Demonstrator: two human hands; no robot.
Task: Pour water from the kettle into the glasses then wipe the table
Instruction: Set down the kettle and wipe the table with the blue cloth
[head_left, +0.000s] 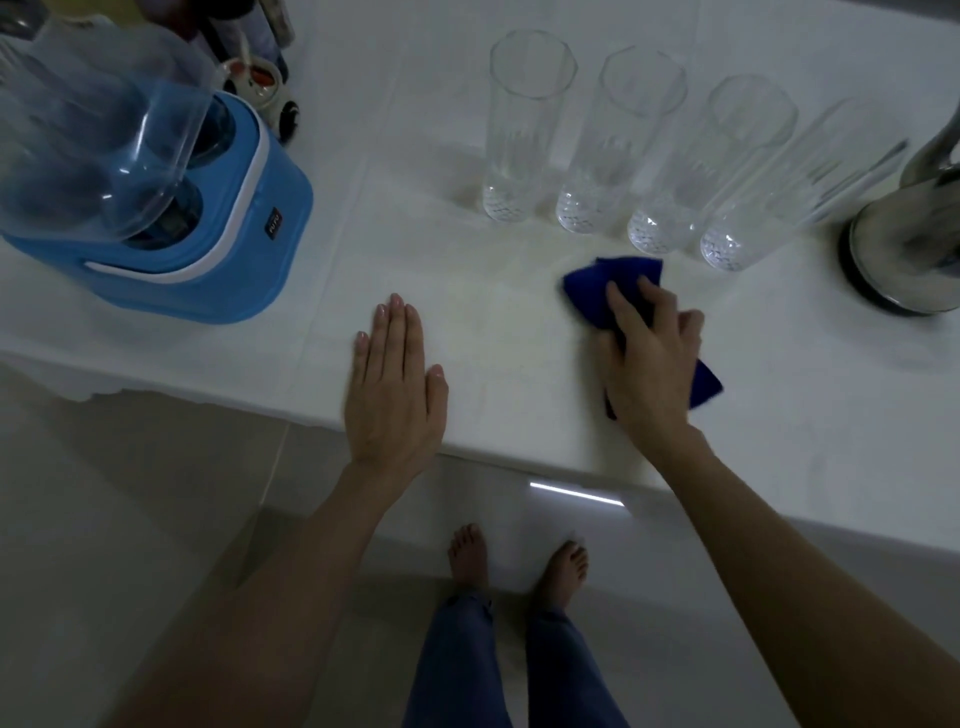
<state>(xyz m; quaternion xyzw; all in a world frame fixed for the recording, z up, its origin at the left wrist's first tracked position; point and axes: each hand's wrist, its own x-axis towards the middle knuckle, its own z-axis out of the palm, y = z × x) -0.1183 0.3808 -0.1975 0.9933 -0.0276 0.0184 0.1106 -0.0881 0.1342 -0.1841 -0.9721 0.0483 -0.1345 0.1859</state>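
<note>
Several tall clear glasses (524, 130) stand in a row across the back of the white table (493, 332). A steel kettle (909, 244) sits at the far right, partly cut off by the frame edge. My right hand (649, 358) presses a dark blue cloth (602, 288) onto the table just in front of the right-hand glasses. My left hand (395, 384) lies flat on the table near its front edge, fingers together and holding nothing. Whether the glasses hold water is hard to tell.
A blue and white water dispenser (218, 228) with a clear bottle (98, 135) stands at the left. Small jars and dark bottles (254, 73) crowd the back left corner. The table's front edge runs diagonally; below it are the tiled floor and my bare feet (519, 561).
</note>
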